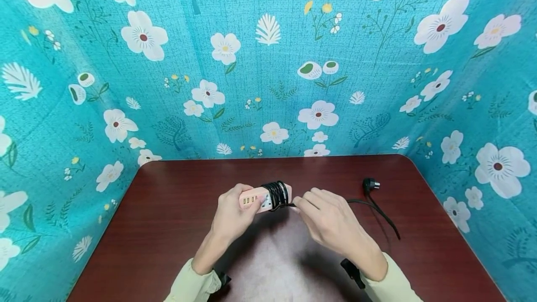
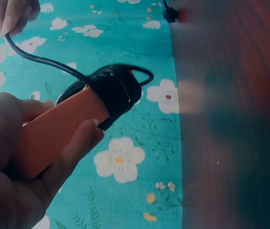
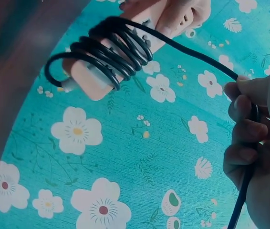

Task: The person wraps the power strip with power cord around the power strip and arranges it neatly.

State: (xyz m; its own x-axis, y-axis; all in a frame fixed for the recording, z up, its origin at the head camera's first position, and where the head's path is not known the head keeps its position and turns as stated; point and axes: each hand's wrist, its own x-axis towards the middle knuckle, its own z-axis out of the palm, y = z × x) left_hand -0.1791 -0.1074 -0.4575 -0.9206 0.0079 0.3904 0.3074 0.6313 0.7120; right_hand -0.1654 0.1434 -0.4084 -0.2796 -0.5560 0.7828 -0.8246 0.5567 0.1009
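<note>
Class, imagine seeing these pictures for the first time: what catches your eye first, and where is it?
A turquoise floral cloth strikes first, hanging behind and beside the dark red table. Below the middle of the head view, the left hand grips a pink power strip wrapped in black cord, whose unwound stretch the right hand holds. Farther right is the black plug.

a turquoise floral cloth (image 1: 260, 69) is hanging behind and along both sides of a dark reddish-brown wood-grain tabletop (image 1: 168, 209), which is curving round at its far corners. white blossoms (image 1: 144, 36) are dotting the fabric among leafy green sprigs (image 1: 283, 90). a pale glare (image 1: 268, 264) is spreading over the tabletop's near middle, with soft shadows (image 1: 320, 264) darkening parts of it.
</note>
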